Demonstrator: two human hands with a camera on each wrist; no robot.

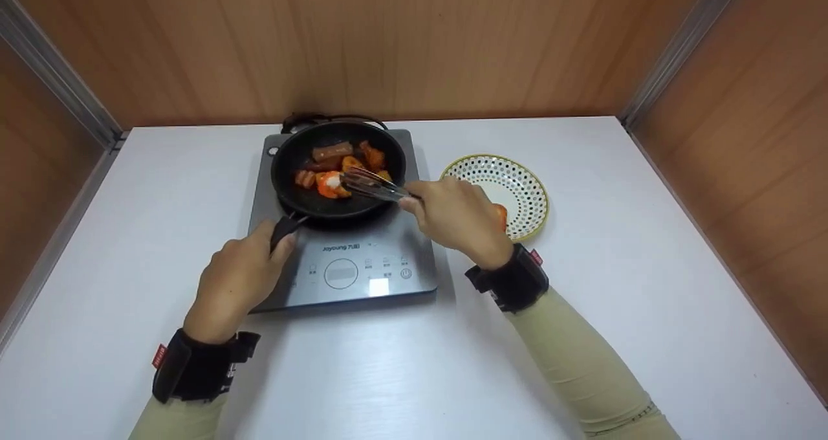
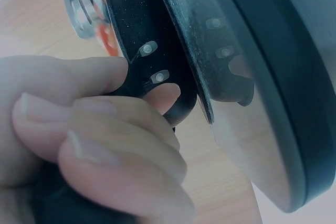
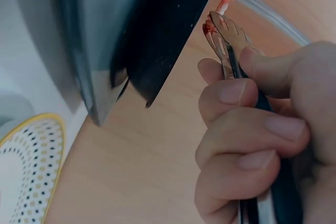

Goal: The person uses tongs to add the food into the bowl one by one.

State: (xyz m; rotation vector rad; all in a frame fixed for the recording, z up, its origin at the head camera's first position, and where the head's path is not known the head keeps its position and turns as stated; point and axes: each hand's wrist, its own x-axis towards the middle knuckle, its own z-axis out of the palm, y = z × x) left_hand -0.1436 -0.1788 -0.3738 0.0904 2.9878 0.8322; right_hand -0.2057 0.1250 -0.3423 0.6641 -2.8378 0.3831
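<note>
A black frying pan (image 1: 304,197) sits on a grey induction cooktop (image 1: 388,252) and holds several orange and brown food pieces (image 1: 336,165). My left hand (image 1: 236,278) grips the pan's black handle (image 1: 284,228); the left wrist view shows its fingers (image 2: 105,145) wrapped round the handle under the pan (image 2: 152,51). My right hand (image 1: 456,217) holds metal tongs (image 1: 372,184), whose tips close on an orange-and-white piece (image 1: 331,184) inside the pan. The right wrist view shows the fingers (image 3: 247,129) squeezing the tongs (image 3: 226,35).
A dotted plate (image 1: 517,187) with a yellow rim lies right of the cooktop, with an orange piece (image 1: 501,215) partly hidden behind my right hand. The cooktop's cord (image 1: 304,118) runs at the back. Wooden walls enclose the white table (image 1: 647,265).
</note>
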